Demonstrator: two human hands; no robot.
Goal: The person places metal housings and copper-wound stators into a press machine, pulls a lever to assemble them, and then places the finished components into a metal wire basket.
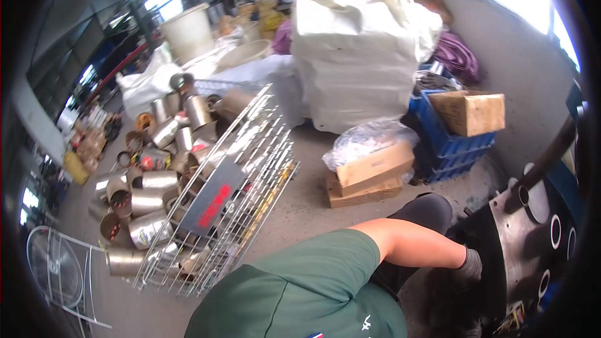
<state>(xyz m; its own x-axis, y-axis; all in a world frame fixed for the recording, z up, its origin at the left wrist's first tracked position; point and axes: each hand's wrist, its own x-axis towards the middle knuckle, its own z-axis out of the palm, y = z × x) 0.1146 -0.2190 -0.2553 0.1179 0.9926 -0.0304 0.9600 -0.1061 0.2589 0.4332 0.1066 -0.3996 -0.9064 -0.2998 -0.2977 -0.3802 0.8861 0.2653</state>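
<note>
Here, a bare concrete floor runs between a tilted wire basket of metal cylinders and stacked cardboard boxes. The gloved right hand reaches toward a dark machine; its grip cannot be told.

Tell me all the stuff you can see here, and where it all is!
shiny metal cylinder sleeves: many, silver and brassy, piled left on the floor
wire mesh basket: one, silver, tipped against the pile
big white woven sack: one, top middle
flat cardboard boxes: two, brown, stacked in the middle under a clear plastic bag
blue plastic crate: one, right, with a brown cardboard box on top
white plastic bucket: one, top left
round wire fan guard: one, lower left
dark metal machine plate: one, with round holes, far right
right hand: grey-gloved, by the plate
left hand: not in view
</note>
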